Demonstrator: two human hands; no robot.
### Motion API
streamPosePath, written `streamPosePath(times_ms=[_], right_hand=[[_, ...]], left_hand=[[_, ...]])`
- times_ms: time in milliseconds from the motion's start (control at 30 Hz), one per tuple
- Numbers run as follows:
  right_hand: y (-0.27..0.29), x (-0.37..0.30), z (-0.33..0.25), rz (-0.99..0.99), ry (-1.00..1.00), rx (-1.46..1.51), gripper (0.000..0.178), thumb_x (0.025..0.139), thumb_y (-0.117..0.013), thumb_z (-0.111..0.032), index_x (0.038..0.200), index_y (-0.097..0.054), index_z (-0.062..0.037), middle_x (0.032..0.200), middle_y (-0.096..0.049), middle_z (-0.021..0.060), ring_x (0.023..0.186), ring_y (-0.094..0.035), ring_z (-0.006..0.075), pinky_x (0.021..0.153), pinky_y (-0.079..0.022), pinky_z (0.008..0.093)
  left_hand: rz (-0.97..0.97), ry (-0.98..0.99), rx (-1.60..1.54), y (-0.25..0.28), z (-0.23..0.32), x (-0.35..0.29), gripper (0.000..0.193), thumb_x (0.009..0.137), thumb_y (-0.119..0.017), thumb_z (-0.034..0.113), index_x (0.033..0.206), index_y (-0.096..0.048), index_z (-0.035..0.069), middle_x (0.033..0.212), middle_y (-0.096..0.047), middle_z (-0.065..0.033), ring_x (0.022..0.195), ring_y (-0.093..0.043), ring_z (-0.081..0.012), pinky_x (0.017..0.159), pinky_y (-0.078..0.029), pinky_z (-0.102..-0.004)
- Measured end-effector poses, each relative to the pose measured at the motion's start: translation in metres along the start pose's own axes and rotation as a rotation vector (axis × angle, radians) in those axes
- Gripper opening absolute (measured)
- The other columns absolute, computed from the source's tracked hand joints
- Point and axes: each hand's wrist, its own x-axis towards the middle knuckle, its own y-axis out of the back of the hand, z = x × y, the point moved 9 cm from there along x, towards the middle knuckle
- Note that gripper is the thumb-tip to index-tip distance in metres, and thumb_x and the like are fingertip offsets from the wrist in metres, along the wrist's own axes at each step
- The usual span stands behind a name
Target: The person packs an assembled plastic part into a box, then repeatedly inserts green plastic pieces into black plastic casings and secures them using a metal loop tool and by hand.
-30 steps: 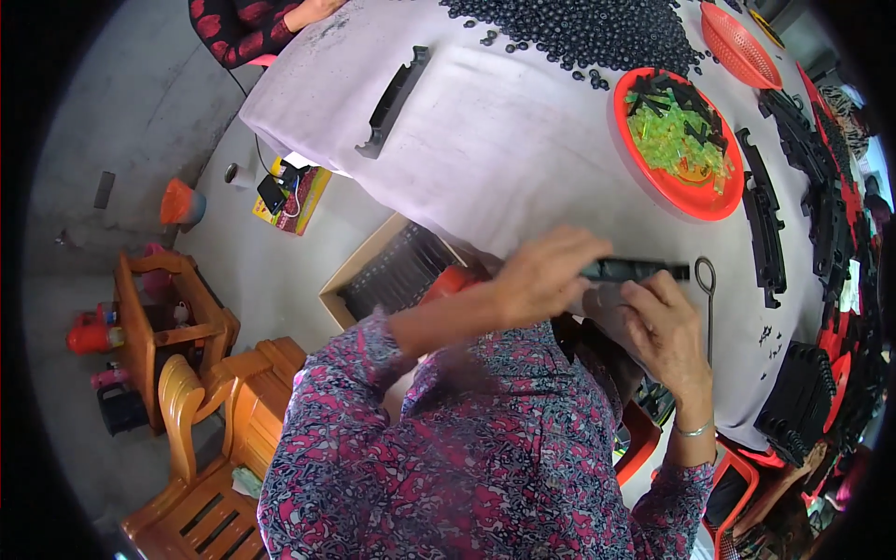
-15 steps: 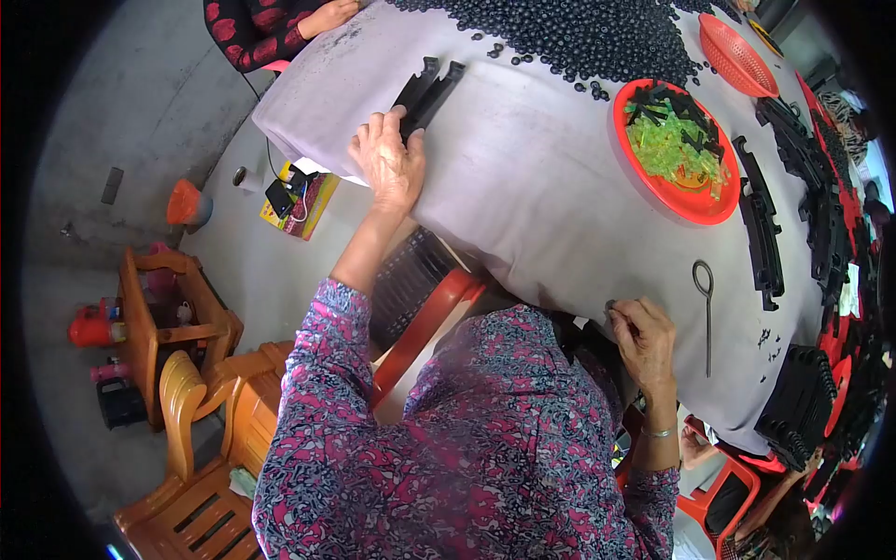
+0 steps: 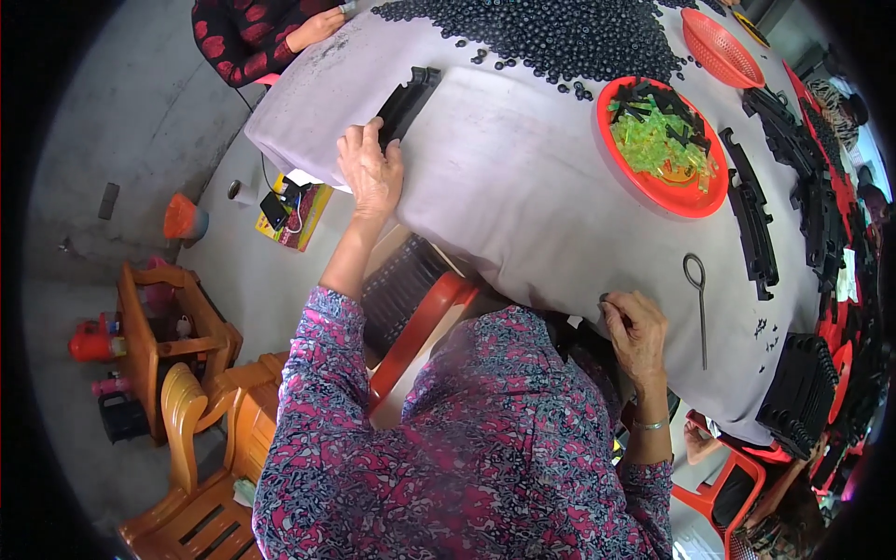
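My left hand (image 3: 371, 171) rests at the far left of the cloth-covered table, its thumb and fingers closed about the near end of black plastic strips (image 3: 408, 105). The strips are long and notched, and lie side by side. Near the table's front edge is my right hand (image 3: 638, 329), with fingers curled into a pinch. A small dark tip shows at its fingertips, too small to name. Just right of that hand lies a metal rod with a looped end (image 3: 702, 308).
A red basin (image 3: 609, 154) holds green and black pieces. Behind it are a heap of small black round parts (image 3: 560, 37) and a red basket (image 3: 723, 51). More black strips (image 3: 751, 215) and stacked black parts (image 3: 798, 397) line the right side. Another person's hand (image 3: 315, 28) is at far left.
The black strips, spread apart at their far ends before, now lie close together under my left hand. My right hand keeps its pinch. The whole view has shifted slightly.
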Motion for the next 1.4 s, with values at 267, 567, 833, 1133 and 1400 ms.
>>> streamPosePath(times_ms=[267, 567, 833, 1133, 1400], right_hand=[[0.000, -0.001, 0.003, 0.008, 0.010, 0.007, 0.007, 0.082, -0.069, -0.007, 0.088, -0.066, -0.0046, 0.071, -0.059, 0.0097, 0.064, -0.056, 0.0285, 0.063, -0.043, 0.0386], [0.000, -0.001, 0.002, 0.027, 0.012, 0.013, 0.007, 0.081, -0.069, -0.008, 0.088, -0.066, -0.0051, 0.071, -0.058, 0.0092, 0.063, -0.056, 0.0278, 0.063, -0.043, 0.0382], [0.000, -0.001, 0.003, 0.015, -0.006, 0.008, 0.007, 0.082, -0.068, -0.008, 0.087, -0.066, -0.0050, 0.071, -0.058, 0.0096, 0.063, -0.055, 0.0280, 0.062, -0.043, 0.0384], [0.000, -0.001, 0.004, 0.041, -0.030, 0.016, 0.008, 0.081, -0.070, -0.009, 0.087, -0.067, -0.0038, 0.069, -0.057, 0.0103, 0.063, -0.055, 0.0278, 0.062, -0.043, 0.0380], [0.001, -0.001, 0.005, 0.038, -0.039, 0.037, 0.008, 0.081, -0.069, -0.008, 0.086, -0.066, -0.0031, 0.069, -0.058, 0.0101, 0.063, -0.055, 0.0276, 0.061, -0.043, 0.0379]], left_hand=[[-0.066, -0.017, -0.039, 0.000, -0.018, 0.000, 0.041, 0.076, -0.071, 0.009, 0.117, -0.062, 0.008, 0.107, -0.056, -0.0119, 0.104, -0.051, -0.0310, 0.089, -0.040, -0.0443], [0.082, 0.006, -0.161, 0.005, -0.026, -0.009, 0.036, 0.075, -0.074, 0.010, 0.108, -0.061, 0.004, 0.110, -0.053, -0.0156, 0.104, -0.050, -0.0351, 0.093, -0.041, -0.0467], [0.090, 0.012, -0.171, 0.005, -0.028, -0.012, 0.034, 0.076, -0.071, 0.005, 0.107, -0.056, 0.002, 0.110, -0.051, -0.0179, 0.106, -0.048, -0.0370, 0.094, -0.040, -0.0467], [0.147, 0.007, -0.223, 0.007, -0.027, -0.013, 0.030, 0.074, -0.072, 0.006, 0.100, -0.058, 0.000, 0.109, -0.050, -0.0185, 0.107, -0.046, -0.0363, 0.095, -0.039, -0.0471], [0.142, -0.001, -0.227, 0.006, -0.027, -0.014, 0.029, 0.075, -0.071, 0.006, 0.100, -0.057, 0.001, 0.108, -0.051, -0.0178, 0.106, -0.047, -0.0357, 0.093, -0.040, -0.0463]])
